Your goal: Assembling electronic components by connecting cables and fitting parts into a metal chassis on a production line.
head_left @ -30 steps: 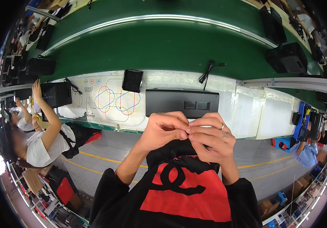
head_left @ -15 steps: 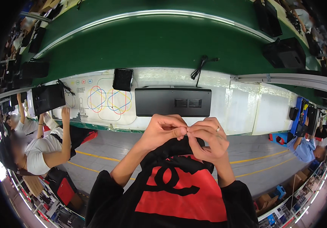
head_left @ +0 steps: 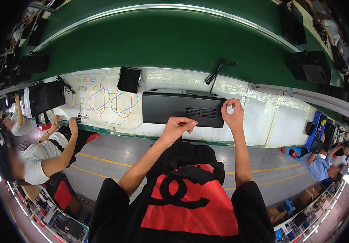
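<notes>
Black and red cloth of the person's own shirt [head_left: 184,202] fills the bottom of the view, with both bare forearms rising out of its short sleeves. Beyond it, the left hand [head_left: 178,126] hangs just short of the near face of a long black box [head_left: 182,107], its fingers [head_left: 188,122] curled loosely inward and holding nothing that can be seen. The right hand [head_left: 233,115] sits at the box's right end, close to the vent slots; its thumb and forefinger are pinched together at the top corner, though whether something small lies between them is too fine to tell. The box lies flat and lengthwise on the white worktop [head_left: 259,117], near its front edge. Left of the box, a white mat [head_left: 101,101] printed with coloured looping outlines is spread on the worktop, and a small black square block [head_left: 129,79] stands at the mat's far edge. A black cable [head_left: 216,74] lies coiled just behind the box. Farther left, another black unit [head_left: 46,97] rests on the worktop, where a co-worker [head_left: 40,156] in a white shirt reaches a hand up to the worktop's edge. Behind everything runs a broad green belt [head_left: 174,44] carrying more black boxes [head_left: 308,67] toward the right.
</notes>
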A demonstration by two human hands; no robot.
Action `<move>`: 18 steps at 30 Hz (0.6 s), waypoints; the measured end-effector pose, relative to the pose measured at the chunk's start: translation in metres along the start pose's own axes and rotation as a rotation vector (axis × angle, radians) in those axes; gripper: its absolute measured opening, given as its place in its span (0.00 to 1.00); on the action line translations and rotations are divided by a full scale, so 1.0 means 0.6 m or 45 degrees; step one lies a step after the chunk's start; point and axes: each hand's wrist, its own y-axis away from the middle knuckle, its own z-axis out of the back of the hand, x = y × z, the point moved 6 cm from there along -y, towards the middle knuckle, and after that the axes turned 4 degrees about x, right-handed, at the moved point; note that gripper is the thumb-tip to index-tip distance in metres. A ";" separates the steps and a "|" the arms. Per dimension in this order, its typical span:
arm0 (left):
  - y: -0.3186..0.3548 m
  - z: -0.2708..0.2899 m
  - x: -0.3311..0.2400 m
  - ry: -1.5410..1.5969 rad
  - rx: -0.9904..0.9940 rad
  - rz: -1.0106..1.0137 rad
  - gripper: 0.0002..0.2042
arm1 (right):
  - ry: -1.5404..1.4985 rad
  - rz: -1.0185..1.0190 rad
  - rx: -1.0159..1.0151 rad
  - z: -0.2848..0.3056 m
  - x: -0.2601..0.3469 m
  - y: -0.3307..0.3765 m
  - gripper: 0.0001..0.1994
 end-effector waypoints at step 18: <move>0.027 0.044 -0.016 0.168 -0.070 -0.087 0.09 | 0.151 -0.275 0.252 -0.019 -0.020 -0.047 0.11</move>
